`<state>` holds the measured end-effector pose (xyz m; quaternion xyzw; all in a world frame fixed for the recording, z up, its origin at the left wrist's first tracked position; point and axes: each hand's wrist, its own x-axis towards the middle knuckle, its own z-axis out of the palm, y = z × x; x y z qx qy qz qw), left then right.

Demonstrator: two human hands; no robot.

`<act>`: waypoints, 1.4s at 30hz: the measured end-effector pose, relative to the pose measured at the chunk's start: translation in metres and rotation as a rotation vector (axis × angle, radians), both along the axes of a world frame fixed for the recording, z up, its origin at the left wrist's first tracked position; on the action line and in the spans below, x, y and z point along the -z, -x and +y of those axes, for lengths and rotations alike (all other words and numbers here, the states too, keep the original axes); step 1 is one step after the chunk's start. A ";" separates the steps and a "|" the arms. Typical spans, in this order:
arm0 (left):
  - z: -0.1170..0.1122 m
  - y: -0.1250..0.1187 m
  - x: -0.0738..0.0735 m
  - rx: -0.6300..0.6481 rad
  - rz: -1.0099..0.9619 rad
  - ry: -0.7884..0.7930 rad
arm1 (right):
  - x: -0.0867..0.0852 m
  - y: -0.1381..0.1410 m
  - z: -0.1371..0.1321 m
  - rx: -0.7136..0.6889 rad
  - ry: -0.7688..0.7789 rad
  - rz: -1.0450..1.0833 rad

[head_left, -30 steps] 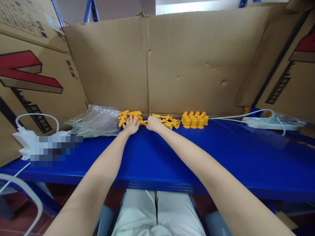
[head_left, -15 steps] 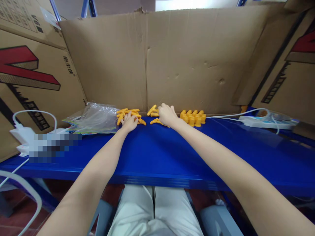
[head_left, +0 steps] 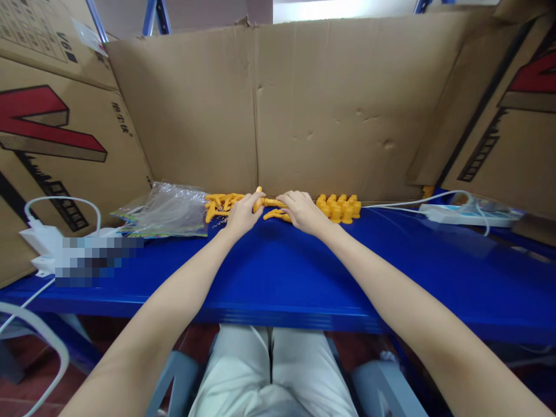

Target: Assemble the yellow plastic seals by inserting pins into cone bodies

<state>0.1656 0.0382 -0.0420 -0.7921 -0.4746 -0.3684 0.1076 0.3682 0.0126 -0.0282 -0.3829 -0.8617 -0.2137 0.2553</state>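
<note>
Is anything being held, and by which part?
The left grip seems to have a yellow piece by its left end, contact partly hidden; whether the right grip, over yellow parts, holds anything cannot be told.

The left arm (head_left: 165, 313) and right arm (head_left: 403, 301) stretch forward and angle inward, wrists fairly straight. The left grip (head_left: 242, 216) and right grip (head_left: 303, 211) sit near each other, backs up, fingers bent; how tightly either closes is hard to tell.
</note>
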 end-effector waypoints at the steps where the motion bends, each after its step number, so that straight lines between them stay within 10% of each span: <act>1: -0.001 0.001 -0.002 0.001 -0.007 -0.016 | 0.000 0.000 -0.001 0.009 0.002 0.007; 42: -0.011 -0.002 -0.008 -0.104 0.112 0.076 | -0.010 -0.005 -0.009 0.239 -0.102 0.014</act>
